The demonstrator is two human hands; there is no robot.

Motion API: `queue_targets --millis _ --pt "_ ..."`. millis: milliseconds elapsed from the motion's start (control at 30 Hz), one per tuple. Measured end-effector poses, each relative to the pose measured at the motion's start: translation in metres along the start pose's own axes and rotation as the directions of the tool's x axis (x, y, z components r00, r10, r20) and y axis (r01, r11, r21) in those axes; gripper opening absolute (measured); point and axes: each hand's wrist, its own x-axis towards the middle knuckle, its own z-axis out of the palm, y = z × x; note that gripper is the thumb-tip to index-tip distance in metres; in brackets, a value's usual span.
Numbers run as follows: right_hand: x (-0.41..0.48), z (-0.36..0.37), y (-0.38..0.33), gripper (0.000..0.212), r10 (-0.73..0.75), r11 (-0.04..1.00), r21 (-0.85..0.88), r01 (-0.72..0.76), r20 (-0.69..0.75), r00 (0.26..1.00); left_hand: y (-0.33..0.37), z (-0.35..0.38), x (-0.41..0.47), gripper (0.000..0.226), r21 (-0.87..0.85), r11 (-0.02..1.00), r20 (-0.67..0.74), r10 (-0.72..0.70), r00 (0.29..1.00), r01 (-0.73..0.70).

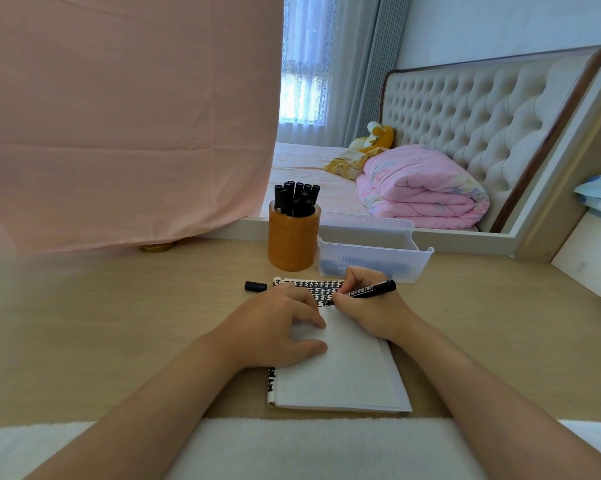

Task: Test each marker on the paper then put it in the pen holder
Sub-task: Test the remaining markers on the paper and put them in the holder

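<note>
Holds a black marker (368, 290) in the right hand (364, 306), fingers curled round it low down near the tip, most likely to steer the tip well. Touches the tip to the paper (344, 375), right at the edge of the rows of thick black marks near the top of the page, so looks to be in the middle of a test stroke. Tilts the back end of the marker up and off to the right, as with any pen in writing. Presses the left hand (278, 323) down on the page, fingers spread and a little bent, gripping nothing, surely to stop the paper from sliding under the marker. Has the lower part of the page white, with room for more tests. Has the cap (255, 286) off, lying on its side on the desk (119, 323) just beside the top left corner of the paper, near enough to grab and push back on. Has the brown pen holder (293, 242) standing upright just past the paper, packed with black markers (297, 199), so seems far along with the job. Has a clear plastic bin (375, 258) just beside the holder on the right, with dark shapes behind its wall, maybe more markers to test, but too blurred to tell. Needs next, by the look of it, the cap back on and a short reach forward to drop this marker in with the rest. Shows a pink cloth (119, 116) hanging behind the desk on the left.
</note>
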Motion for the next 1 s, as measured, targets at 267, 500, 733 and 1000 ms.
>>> queue_targets --millis 267,500,733,1000 --pt "-0.0024 -0.0016 -0.0045 0.018 -0.006 1.000 0.004 0.006 0.040 0.999 -0.0008 0.0007 0.0000 0.037 -0.003 1.000 -0.008 0.009 1.000 -0.009" --pt "-0.0011 -0.0018 -0.0051 0.021 0.000 1.000 0.002 0.000 0.037 0.999 -0.0011 0.0009 0.0008 0.037 0.003 1.000 -0.005 0.012 1.000 -0.012" --pt "-0.0020 -0.0026 -0.0042 0.017 0.031 0.996 0.084 -0.031 0.006 1.000 -0.0018 0.0017 0.0008 0.037 0.016 1.000 -0.005 0.014 1.000 -0.014" --pt "-0.0060 -0.0069 -0.0059 0.008 -0.011 0.961 0.274 0.021 -0.038 0.999 -0.0080 -0.0004 0.0010 0.026 -0.133 0.991 -0.153 -0.025 0.988 0.005"
